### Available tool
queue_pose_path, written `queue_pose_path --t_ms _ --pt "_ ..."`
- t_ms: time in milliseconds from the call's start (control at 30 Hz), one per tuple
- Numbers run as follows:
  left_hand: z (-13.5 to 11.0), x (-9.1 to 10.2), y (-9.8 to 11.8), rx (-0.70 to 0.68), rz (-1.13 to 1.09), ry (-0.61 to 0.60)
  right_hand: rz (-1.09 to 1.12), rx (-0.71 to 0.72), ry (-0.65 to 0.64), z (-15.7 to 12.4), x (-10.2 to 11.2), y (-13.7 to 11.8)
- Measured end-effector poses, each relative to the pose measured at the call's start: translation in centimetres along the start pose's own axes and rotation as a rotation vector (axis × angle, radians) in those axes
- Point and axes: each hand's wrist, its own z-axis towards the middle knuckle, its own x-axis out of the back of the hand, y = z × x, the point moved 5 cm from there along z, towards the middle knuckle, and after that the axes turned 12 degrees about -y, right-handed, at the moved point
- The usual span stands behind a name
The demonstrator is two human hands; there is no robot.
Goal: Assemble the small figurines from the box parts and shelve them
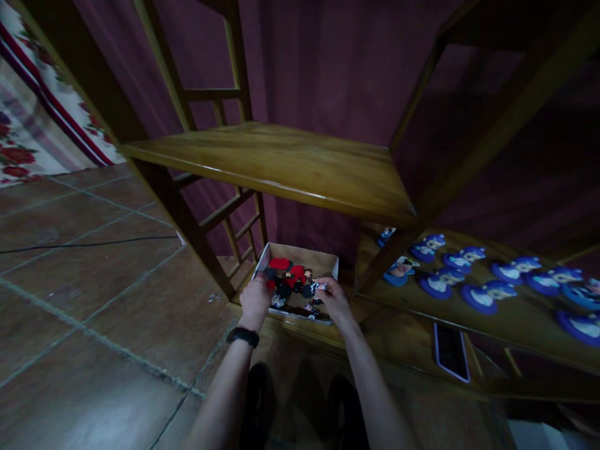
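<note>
A shallow cardboard box [319, 255] with white outer sides sits on the low wooden shelf. Inside it lie several small figurines [296, 278] with red, black and white parts. My left hand [256, 301], with a dark band at the wrist, is closed over the box's left side; its fingertips are partly hidden. At the right side of the box, my right hand [335, 300] pinches a small black-and-white figurine [320, 286] between thumb and fingers, just over the other pieces.
Above the box runs a wooden shelf board [281, 159], with slanting posts on both sides. To the right, several blue-and-white figurines [487, 295] on round bases stand on another shelf. Below them lies a phone [451, 351] with a purple edge. A black cable [94, 244] crosses the tiled floor.
</note>
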Motion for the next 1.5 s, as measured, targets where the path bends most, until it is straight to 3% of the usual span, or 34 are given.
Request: queue_pose_path --t_ms 133,200,267,533,833,1200,1500 --pt "-0.3 -2.1 1.7 -0.001 -0.868 -0.267 0.138 -0.046 -0.024 -0.2 -0.6 -0.5" --pt "-0.7 -3.1 2.7 0.006 -1.111 -0.389 0.191 -0.035 -0.033 -0.2 -0.9 -0.8" --pt "-1.1 -3.5 3.2 0.006 -1.212 -0.451 0.206 -0.019 -0.034 -0.2 -1.1 -1.0" --pt "-1.8 -3.2 3.4 -0.051 -1.223 -0.498 0.055 0.069 -0.017 -0.4 -1.6 -2.6" --pt "-2.7 -3.6 4.8 -0.177 -1.142 -0.549 -0.270 0.174 0.028 -1.2 -1.7 -4.9" --pt "-2.3 -3.9 4.1 -0.128 -1.115 -0.495 -0.375 0.240 -0.066 -1.8 -1.7 -6.3" --pt "-2.7 -3.9 3.9 -0.025 -1.136 -0.535 -0.456 0.268 -0.133 -1.8 -1.7 -6.2"
